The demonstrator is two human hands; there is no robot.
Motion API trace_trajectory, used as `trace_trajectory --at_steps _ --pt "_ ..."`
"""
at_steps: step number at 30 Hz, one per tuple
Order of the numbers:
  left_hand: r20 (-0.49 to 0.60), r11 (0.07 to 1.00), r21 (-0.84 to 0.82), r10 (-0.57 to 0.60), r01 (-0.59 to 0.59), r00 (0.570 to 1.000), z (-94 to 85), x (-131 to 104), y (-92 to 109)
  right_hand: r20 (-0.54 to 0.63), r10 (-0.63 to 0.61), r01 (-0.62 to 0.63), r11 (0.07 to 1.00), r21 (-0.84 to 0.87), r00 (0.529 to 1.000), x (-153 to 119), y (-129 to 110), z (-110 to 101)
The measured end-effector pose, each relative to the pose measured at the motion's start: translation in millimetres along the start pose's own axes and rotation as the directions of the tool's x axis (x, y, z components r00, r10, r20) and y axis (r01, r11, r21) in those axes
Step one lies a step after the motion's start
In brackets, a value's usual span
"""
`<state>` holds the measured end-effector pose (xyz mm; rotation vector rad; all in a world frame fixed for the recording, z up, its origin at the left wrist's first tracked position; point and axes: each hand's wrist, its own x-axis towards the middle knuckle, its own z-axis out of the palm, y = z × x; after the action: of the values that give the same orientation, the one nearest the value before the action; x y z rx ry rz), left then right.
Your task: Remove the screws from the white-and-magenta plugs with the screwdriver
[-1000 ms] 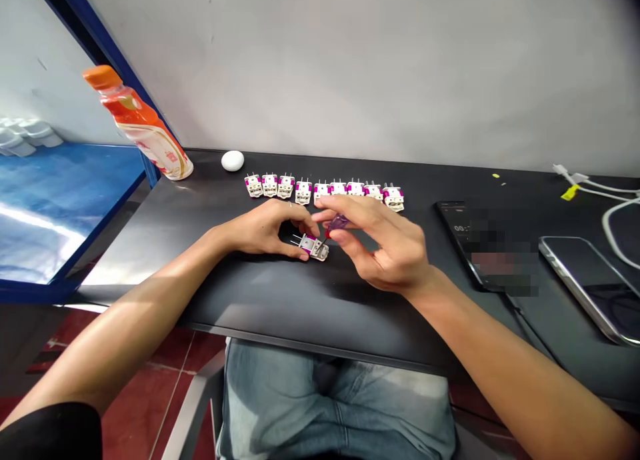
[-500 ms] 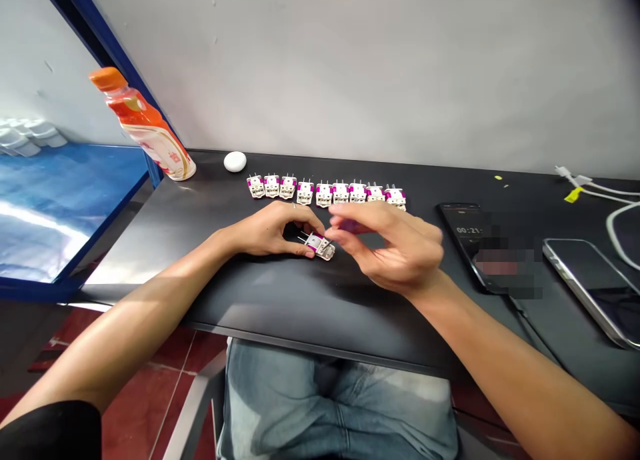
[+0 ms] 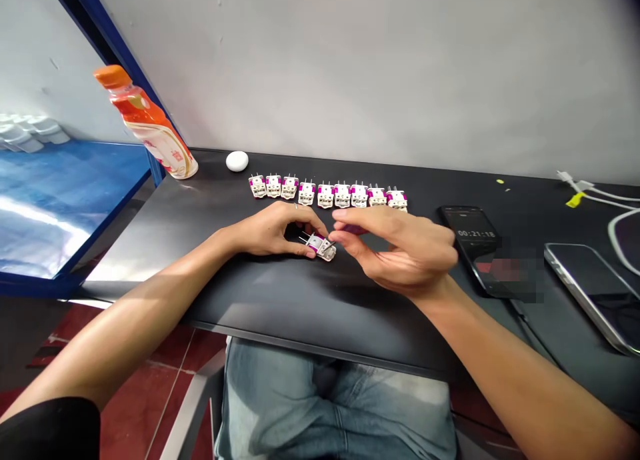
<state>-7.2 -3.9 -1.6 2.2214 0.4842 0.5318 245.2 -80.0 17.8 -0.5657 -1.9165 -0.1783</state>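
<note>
On the black table, my left hand pinches a small white-and-purple plug adapter between thumb and fingers. The adapter lies with its metal pins to the left and its screw end to the right. Above its right side, my right hand has thumb and fingers closed on a screwdriver. The purple handle is mostly hidden by the fingers, and its thin dark shaft reaches down to the adapter's screw end. Several similar plug adapters stand in a row just behind my hands, pins pointing away.
An orange bottle and a white rounded object stand at the back left. To the right lie a phone with a running timer, another phone and white cables. A grey wall rises behind the table.
My right hand has shifted slightly right and turned a little, the screwdriver still at the adapter. My left hand keeps its hold. The whole view has moved slightly.
</note>
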Motion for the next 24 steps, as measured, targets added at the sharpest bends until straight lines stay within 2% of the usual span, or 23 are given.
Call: trace_trajectory --at_steps 2,6,10,15,19,24 --pt "0.006 1.000 -0.013 0.010 -0.010 1.000 0.1 0.0 -0.6 -0.008 -0.017 0.017 1.000 -0.011 1.000 0.6 0.5 0.1" --pt "-0.017 1.000 0.003 0.025 -0.025 1.000 0.6 0.2 -0.6 0.063 -0.022 0.019 0.999 0.047 0.998 1.1 0.1 2.1" --pt "-0.003 1.000 -0.006 0.023 -0.023 1.000 2.1 0.3 0.1 -0.015 -0.035 0.035 0.999 -0.039 0.999 -0.2 -0.8 3.2" --pt "-0.016 0.999 0.011 0.047 -0.047 0.999 4.8 0.0 -1.4 0.115 0.024 -0.037 0.993 0.109 0.993 -2.8 -0.7 3.6" --pt "-0.016 0.999 -0.010 0.043 -0.043 0.999 5.3 0.5 -0.9 -0.011 -0.059 0.059 0.998 -0.022 0.998 -2.9 -0.7 3.9" --pt "-0.030 0.998 0.000 0.062 -0.062 0.998 5.1 0.9 -0.2 0.101 -0.020 0.014 0.998 0.062 0.995 -3.3 -0.4 3.1"
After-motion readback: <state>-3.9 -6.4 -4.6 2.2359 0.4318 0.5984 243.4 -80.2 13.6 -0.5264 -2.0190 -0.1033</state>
